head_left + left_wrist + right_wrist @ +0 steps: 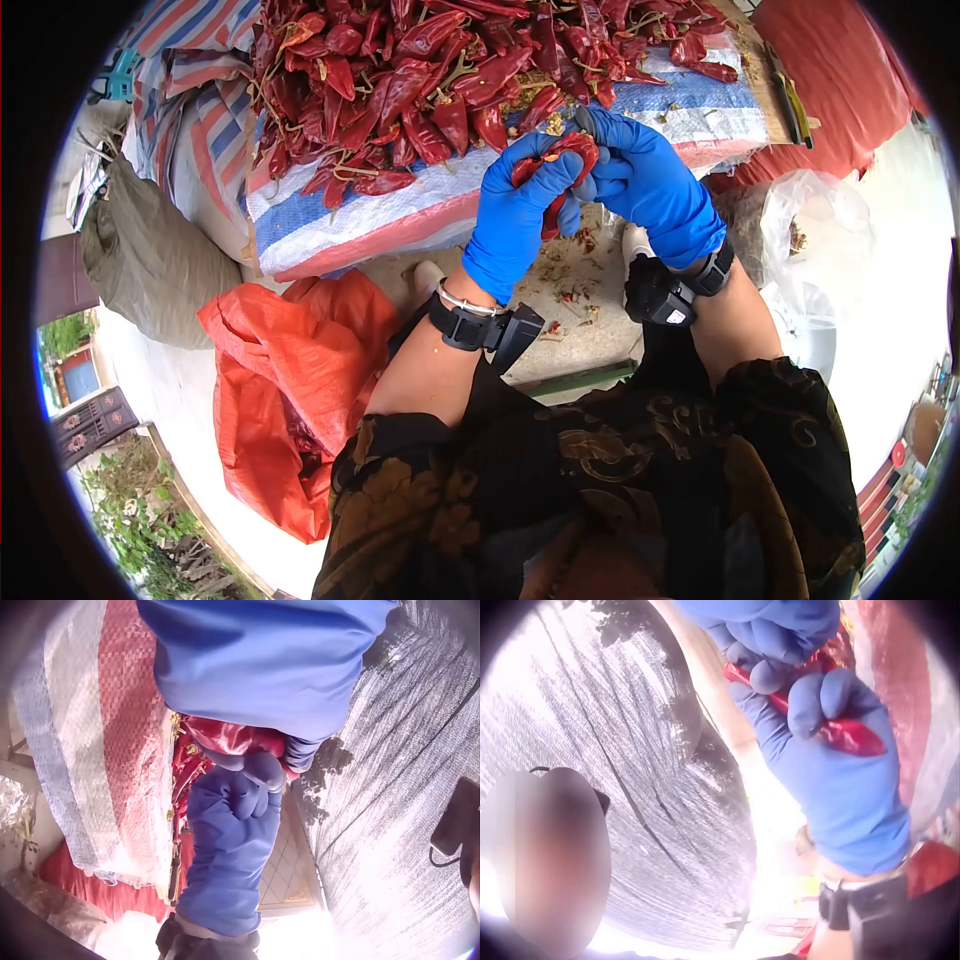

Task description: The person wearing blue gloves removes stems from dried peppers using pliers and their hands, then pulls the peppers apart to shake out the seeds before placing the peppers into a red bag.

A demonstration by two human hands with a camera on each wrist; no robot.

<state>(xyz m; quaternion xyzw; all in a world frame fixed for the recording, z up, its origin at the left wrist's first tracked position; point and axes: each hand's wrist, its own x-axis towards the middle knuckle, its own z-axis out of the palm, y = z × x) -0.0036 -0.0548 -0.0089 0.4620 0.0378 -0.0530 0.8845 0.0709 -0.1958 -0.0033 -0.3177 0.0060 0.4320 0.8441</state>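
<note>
Both hands wear blue gloves and meet in front of the body in the head view. The left hand [520,210] grips a dark red dried pepper [553,215], its fingers curled round it; in the right wrist view the pepper [855,738] lies across that palm. Close against it, the right hand [655,190] has its fingers bent at the pepper's upper end, and in the left wrist view the right hand [231,840] touches the pepper [236,737] with its fingertips. Behind the hands lies a heap of red peppers [400,95].
The heap rests on a striped woven sack [360,235]. An open red bag [290,350] stands at lower left, a grey-green sack [150,250] beyond it. At right are a clear plastic bag [835,225], a large red sack [840,70] and a knife-like tool [790,95].
</note>
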